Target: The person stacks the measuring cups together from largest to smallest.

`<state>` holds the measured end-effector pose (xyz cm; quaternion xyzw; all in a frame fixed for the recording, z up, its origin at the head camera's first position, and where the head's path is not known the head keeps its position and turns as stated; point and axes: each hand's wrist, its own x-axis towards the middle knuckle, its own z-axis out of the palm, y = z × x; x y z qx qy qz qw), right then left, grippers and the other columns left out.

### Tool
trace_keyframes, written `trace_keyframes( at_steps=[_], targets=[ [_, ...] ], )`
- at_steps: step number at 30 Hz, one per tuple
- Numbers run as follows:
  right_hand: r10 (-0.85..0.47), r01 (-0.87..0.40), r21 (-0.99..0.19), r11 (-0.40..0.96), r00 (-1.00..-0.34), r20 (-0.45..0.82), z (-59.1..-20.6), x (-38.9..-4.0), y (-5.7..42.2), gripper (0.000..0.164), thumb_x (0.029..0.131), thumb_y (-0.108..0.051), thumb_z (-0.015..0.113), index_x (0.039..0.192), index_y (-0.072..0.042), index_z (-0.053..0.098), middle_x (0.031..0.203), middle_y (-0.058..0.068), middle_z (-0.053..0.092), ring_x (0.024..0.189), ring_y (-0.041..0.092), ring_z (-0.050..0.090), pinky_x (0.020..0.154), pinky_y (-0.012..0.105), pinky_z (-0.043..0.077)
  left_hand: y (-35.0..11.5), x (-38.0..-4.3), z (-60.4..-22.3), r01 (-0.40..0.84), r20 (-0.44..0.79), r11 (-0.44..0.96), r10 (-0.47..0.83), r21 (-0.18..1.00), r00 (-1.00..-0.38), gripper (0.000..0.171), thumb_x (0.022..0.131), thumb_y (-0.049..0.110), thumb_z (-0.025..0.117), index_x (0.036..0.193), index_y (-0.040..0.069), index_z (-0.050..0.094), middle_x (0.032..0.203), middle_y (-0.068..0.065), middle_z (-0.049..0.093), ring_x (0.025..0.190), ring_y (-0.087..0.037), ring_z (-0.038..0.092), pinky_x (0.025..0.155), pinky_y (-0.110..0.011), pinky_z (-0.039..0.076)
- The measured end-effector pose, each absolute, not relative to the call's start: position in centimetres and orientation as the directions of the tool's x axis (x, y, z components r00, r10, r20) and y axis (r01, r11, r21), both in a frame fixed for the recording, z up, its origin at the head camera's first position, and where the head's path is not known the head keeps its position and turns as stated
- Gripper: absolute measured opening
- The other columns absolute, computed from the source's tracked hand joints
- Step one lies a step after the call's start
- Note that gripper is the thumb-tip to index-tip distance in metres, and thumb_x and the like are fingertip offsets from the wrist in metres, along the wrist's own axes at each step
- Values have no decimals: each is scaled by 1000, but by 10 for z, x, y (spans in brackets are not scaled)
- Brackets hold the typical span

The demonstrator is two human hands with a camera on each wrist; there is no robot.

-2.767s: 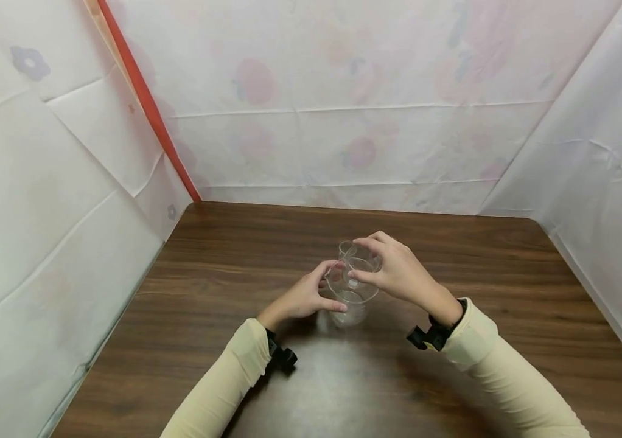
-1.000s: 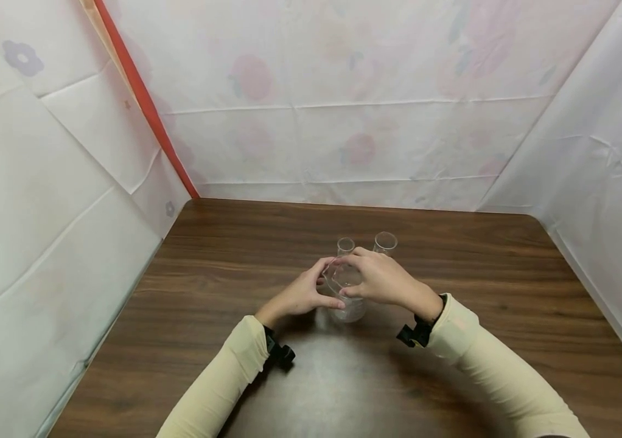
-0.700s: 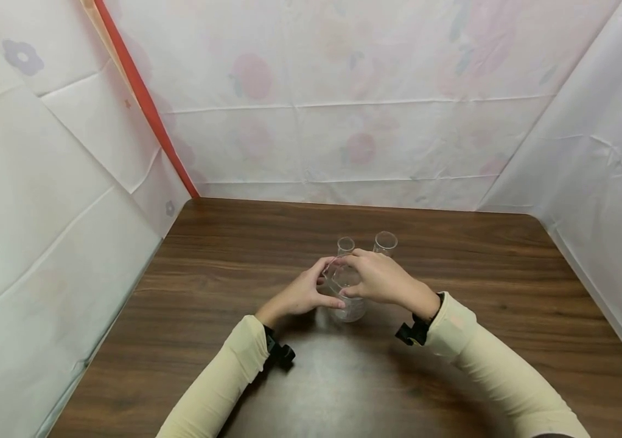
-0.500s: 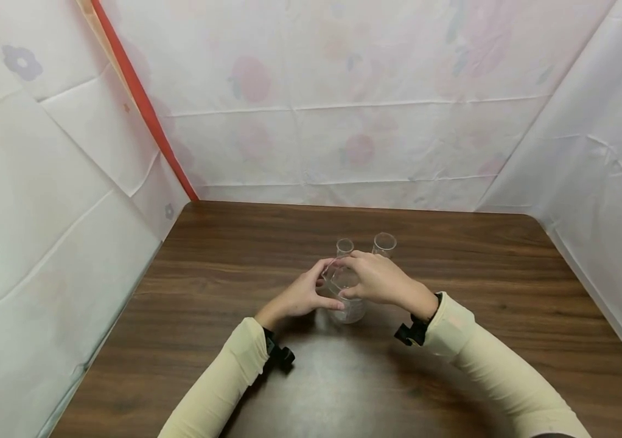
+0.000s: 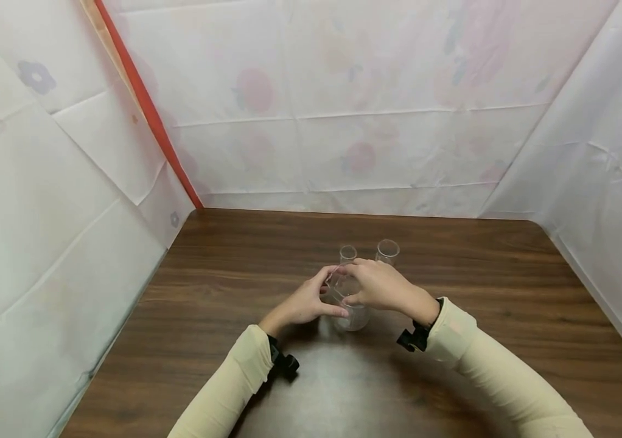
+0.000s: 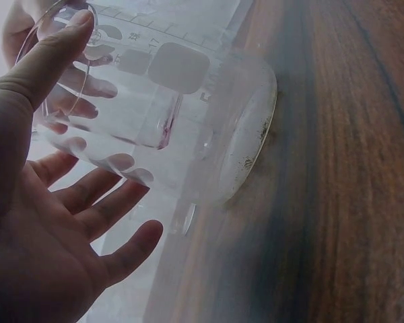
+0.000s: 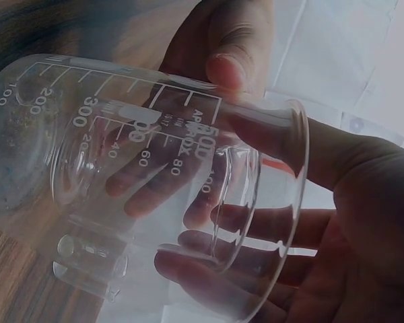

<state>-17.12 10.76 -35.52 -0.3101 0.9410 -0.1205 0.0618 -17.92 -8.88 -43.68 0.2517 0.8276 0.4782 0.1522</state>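
A large clear glass beaker [image 5: 356, 319] with white graduations stands upright on the table. My left hand [image 5: 307, 302] holds it near the rim, thumb on the near side and fingers curved round the far side. Inside it hangs a smaller glass beaker [image 7: 145, 161], marked up to 100, its base above the large one's floor in the left wrist view. My right hand [image 5: 381, 286] reaches over the large beaker's mouth and pinches the small beaker near its rim between thumb and fingers. From the head, that hand largely covers the small beaker.
Two more glass beakers stand just behind the hands: a narrow one [image 5: 347, 253] and a wider one [image 5: 387, 249], partly hidden by the right hand. The dark wooden table [image 5: 234, 255] is bounded by pale hanging cloth [image 5: 300, 152] at the back and sides.
My right hand has moved down and left with the small beaker, into the large beaker's mouth, uncovering the wider beaker behind. It has stayed there over the last second; my left hand has kept its hold.
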Motion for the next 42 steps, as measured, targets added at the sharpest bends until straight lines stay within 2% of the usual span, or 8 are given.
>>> trace_keyframes(
  at_steps=[7,14,21,30,36,42],
  targets=[
    [-593,-562,-255,787,-803,-62,-361,-171,109,61,79,-35,82,131,-11,62,134,15,60,117,31,61,100,59,46,-85,-180,-442,273,-4,402,568,874,-823,84,81,31,81,148,18,32,149,-6,43,136,-26,45,111,-47,41],
    [-586,-561,-219,798,-807,-68,-366,-172,109,58,78,-34,82,128,-10,63,129,14,63,112,31,64,91,51,52,-84,-180,-446,277,5,389,572,879,-820,85,81,31,81,149,16,31,150,-6,43,136,-27,45,110,-48,41],
    [-586,-563,-206,801,-807,-73,-370,-172,108,57,76,-33,84,124,-10,64,127,13,64,108,29,65,88,47,54,-81,-179,-448,296,14,396,579,869,-815,84,81,32,80,148,18,32,149,-3,44,134,-24,47,109,-47,42],
    [-612,-598,-172,783,-790,-39,-379,-170,101,48,73,-36,86,112,-16,68,112,1,70,99,22,68,86,42,54,-87,-174,-453,273,7,382,571,883,-821,87,81,30,81,150,13,31,150,-7,42,134,-28,47,109,-48,42],
    [-607,-595,-147,791,-793,-58,-381,-173,95,50,72,-39,85,113,-16,69,110,-1,71,95,23,68,84,42,55,-91,-176,-454,296,37,368,572,882,-820,86,80,30,81,148,10,32,149,-9,43,132,-26,49,107,-48,43],
    [-588,-581,-96,808,-804,-92,-383,-178,91,48,72,-41,85,108,-14,70,99,1,73,89,23,68,83,42,55,-91,-180,-453,298,38,368,573,880,-819,86,80,29,82,148,11,33,148,-7,45,131,-25,48,108,-48,43]
  ],
)
